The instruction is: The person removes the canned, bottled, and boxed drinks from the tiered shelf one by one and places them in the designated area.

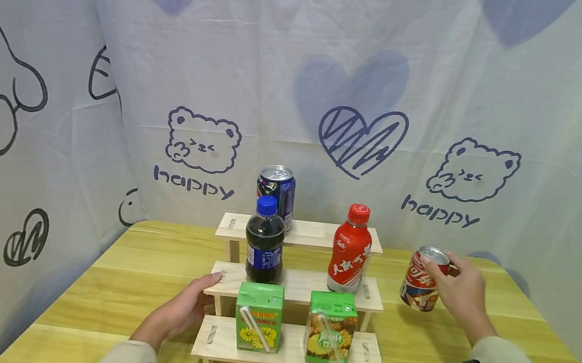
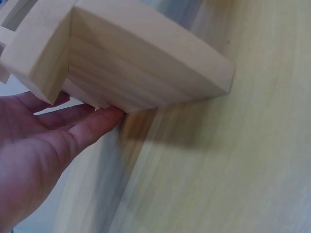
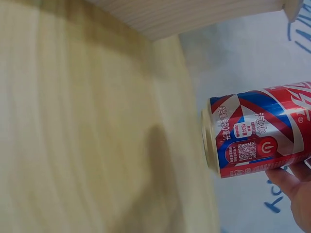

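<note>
In the head view my right hand [image 1: 464,294] grips a red cola can [image 1: 422,280] near its top, thumb in front. The can hangs above the table to the right of a three-tier wooden display stand [image 1: 293,352], slightly tilted. Its printed side and base rim show in the right wrist view, where the fingers [image 3: 286,182] hold it. My left hand [image 1: 182,307] touches the left end of the stand's middle tier. In the left wrist view its fairly straight fingers [image 2: 99,126] rest against the wooden side support [image 2: 146,63].
On the top tier stands a dark blue can [image 1: 284,196]. A cola bottle with a blue cap [image 1: 265,238] and a red bottle [image 1: 350,251] share the middle tier. Two green drink cartons, left [image 1: 259,321] and right [image 1: 330,330], stand below. A printed curtain [image 1: 280,84] hangs behind the table [image 1: 112,281].
</note>
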The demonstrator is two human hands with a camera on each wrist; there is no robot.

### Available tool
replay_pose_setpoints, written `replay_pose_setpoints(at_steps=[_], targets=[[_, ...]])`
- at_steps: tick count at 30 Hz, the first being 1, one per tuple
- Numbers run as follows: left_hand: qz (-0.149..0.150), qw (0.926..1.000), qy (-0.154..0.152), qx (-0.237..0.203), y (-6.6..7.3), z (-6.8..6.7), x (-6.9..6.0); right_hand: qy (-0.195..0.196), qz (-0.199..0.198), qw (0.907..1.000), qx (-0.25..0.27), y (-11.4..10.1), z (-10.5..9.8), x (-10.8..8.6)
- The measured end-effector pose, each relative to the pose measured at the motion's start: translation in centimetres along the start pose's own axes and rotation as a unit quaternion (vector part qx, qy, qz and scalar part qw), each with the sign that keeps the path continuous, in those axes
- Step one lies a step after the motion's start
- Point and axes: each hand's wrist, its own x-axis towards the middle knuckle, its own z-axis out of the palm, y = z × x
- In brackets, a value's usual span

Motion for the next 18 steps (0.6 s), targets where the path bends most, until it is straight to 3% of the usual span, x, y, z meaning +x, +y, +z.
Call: replay_pose_setpoints(at_steps=[3,10,18], targets=[[-0.002,1.0000,0.006,-0.002,0.9,0.6,-0.6,-0.001,-0.001,1.0000,-0.006,0.6,0.3,-0.4],[0.002,0.9999,-0.012,-0.003,-1.2,-0.6,0.7,0.006,-0.008,0.9998,-0.014,1.9,1.3,-0.8],[0.000,0.9999,-0.014,0.002,-1.4,-0.9,0.9,0.018,-0.001,0.9997,-0.015,2.6,2.1,-1.0]])
